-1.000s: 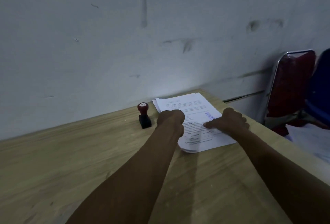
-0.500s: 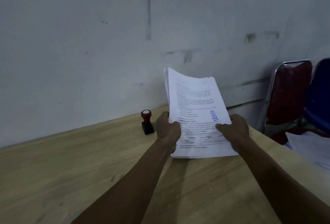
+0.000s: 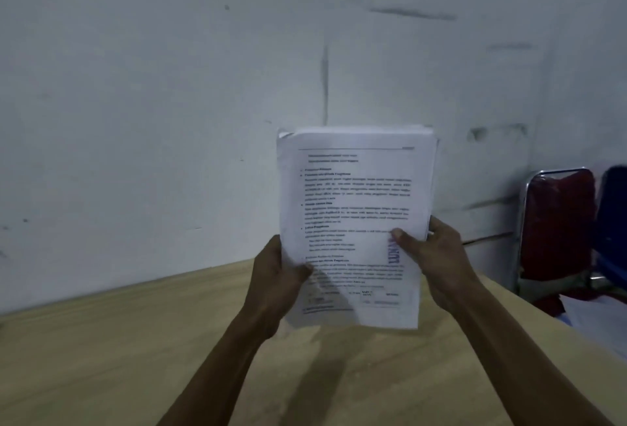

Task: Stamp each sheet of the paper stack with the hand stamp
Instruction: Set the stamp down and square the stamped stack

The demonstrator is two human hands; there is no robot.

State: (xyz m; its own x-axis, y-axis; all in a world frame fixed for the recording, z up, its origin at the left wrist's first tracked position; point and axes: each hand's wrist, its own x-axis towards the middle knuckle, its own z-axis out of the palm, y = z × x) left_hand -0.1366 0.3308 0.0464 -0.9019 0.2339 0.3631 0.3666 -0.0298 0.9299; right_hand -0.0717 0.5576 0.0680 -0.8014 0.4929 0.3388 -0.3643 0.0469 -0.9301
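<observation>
Raised since earlier: one paper stack point(image 3: 356, 208) upright above table point(image 3: 118, 357), left hand point(image 3: 274, 279) and right hand point(image 3: 437, 259) fingers clamped on edges

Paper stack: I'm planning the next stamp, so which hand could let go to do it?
Probably the right hand: only its thumb pinches the paper stack edge, while the left hand grips lower.

Your table point(image 3: 118, 357) is light wood, set against the wall point(image 3: 135, 120); its visible top shows only shadows.
</observation>
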